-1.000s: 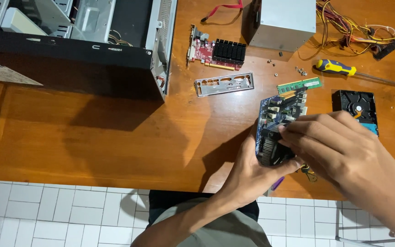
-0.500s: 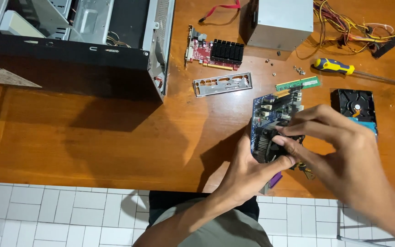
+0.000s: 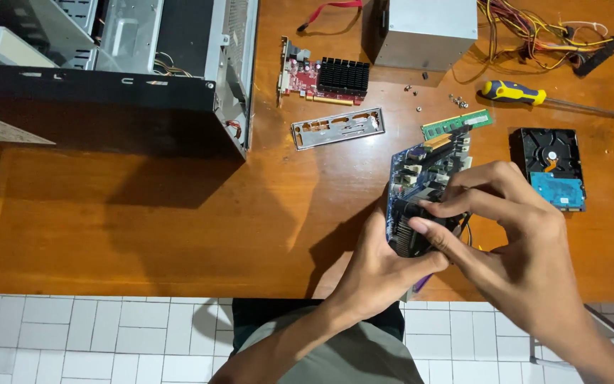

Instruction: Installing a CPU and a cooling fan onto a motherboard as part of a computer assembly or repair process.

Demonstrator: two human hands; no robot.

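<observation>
1. My left hand (image 3: 374, 267) comes up from below with the wrist bent back, palm under the near edge of the blue motherboard (image 3: 421, 181). Its fingers are closed around that edge and hold the board above the wooden table (image 3: 143, 235), tilted with its far end raised.
2. My right hand (image 3: 520, 245) reaches in from the lower right, forearm slanting across the table's edge. Its thumb and forefinger are narrowed in a pinch on the black cooler (image 3: 415, 227) at the board's near end; the other fingers curl over the board's right side.
3. The motherboard sits between both hands, right of centre and over the table's front half.
4. A green memory stick (image 3: 456, 124) lies just beyond the board's far end; a hard drive (image 3: 548, 167) lies to its right.
5. A yellow-handled screwdriver (image 3: 513, 91), a red graphics card (image 3: 325, 77), a metal port shield (image 3: 337, 128), a grey power supply (image 3: 424, 28) and an open computer case (image 3: 108, 64) lie farther back.
</observation>
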